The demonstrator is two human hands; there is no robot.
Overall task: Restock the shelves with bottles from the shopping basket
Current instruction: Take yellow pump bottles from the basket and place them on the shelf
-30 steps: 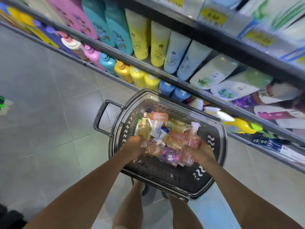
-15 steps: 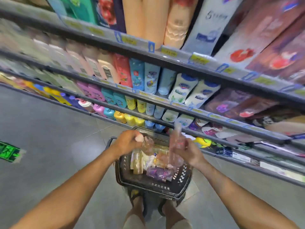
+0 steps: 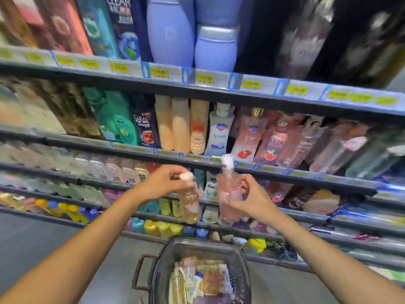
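My left hand (image 3: 163, 183) grips the white cap end of a small clear peach-coloured bottle (image 3: 190, 204) that hangs down from it. My right hand (image 3: 252, 199) holds a clear pink bottle (image 3: 229, 189) with a white pump top, upright. Both bottles are raised in front of the middle shelves, close together at chest height. The dark shopping basket (image 3: 238, 255) stands on the floor below, with several small bottles and tubes inside.
Several shelf levels (image 3: 219, 91) packed with shampoo and body-wash bottles fill the view, with yellow price tags on their edges. A row of pink pump bottles (image 3: 274, 141) stands just above my right hand. Grey floor tiles lie to the left.
Both hands have lifted a bottle each out of the basket and risen to shelf height. The view has tilted up from the basket to the shelves.
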